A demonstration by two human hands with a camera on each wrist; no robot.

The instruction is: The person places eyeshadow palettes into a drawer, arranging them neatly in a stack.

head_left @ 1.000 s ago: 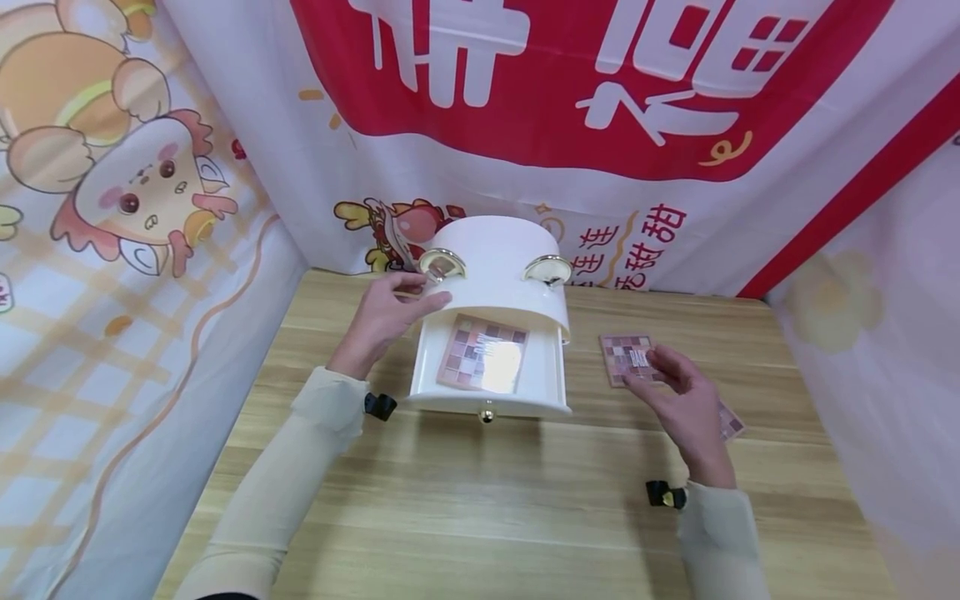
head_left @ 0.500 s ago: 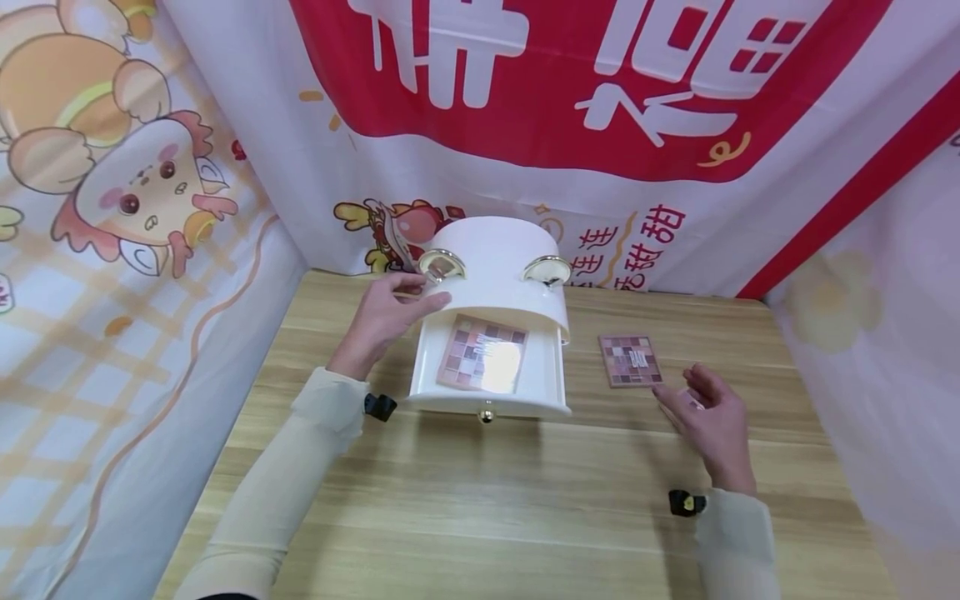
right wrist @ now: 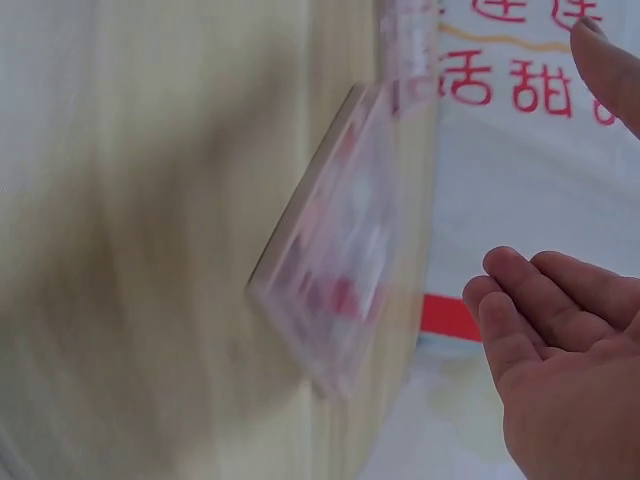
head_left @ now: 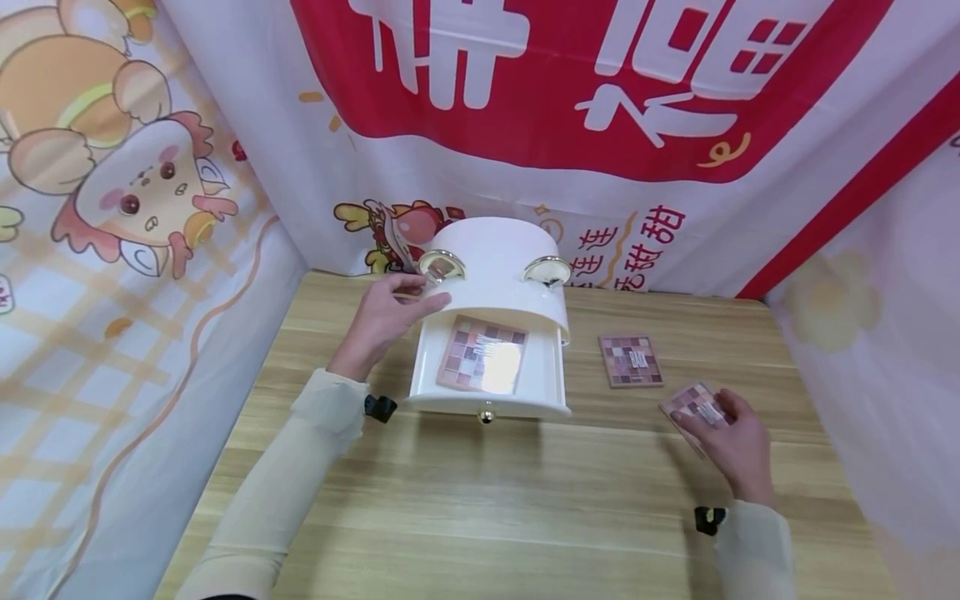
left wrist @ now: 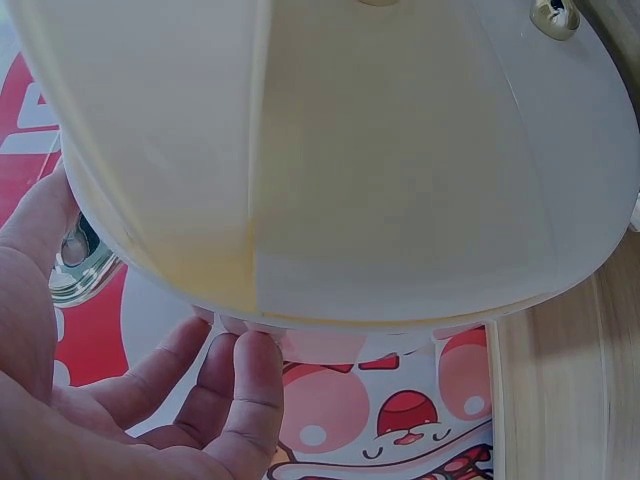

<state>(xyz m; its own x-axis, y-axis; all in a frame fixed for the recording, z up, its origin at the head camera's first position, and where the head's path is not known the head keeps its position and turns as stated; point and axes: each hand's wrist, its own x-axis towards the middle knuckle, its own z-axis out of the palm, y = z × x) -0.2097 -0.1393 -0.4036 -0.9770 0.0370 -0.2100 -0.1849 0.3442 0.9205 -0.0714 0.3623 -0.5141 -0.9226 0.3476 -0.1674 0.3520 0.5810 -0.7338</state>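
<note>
In the head view, my left hand (head_left: pixel 378 321) grips the left side of a white rounded-top storage box (head_left: pixel 498 250). In the left wrist view its thumb lies against one edge of the box, fingertips on another face. The box's drawer (head_left: pixel 540 375) is pulled out and holds a checkered eyeshadow palette (head_left: pixel 480 354) with glare on its cover. Over a second palette (head_left: pixel 690 404), at right, is my right hand (head_left: pixel 738 450), which hides part of it. The right wrist view shows that hand's relaxed fingers (right wrist: pixel 550 310) and thumb apart, holding nothing.
A third palette (head_left: pixel 630 361) lies flat on the wooden table (head_left: pixel 480 517), between the box and my right hand. Two gold-rimmed round pieces (head_left: pixel 547 269) stick out from the box's top. A gold knob (head_left: pixel 486 414) fronts the drawer. Printed cloth (head_left: pixel 637 192) hangs behind.
My right hand has moved from the third palette rightward and nearer to me, uncovering it, and is now over the second palette. The left hand, box and drawer stay put.
</note>
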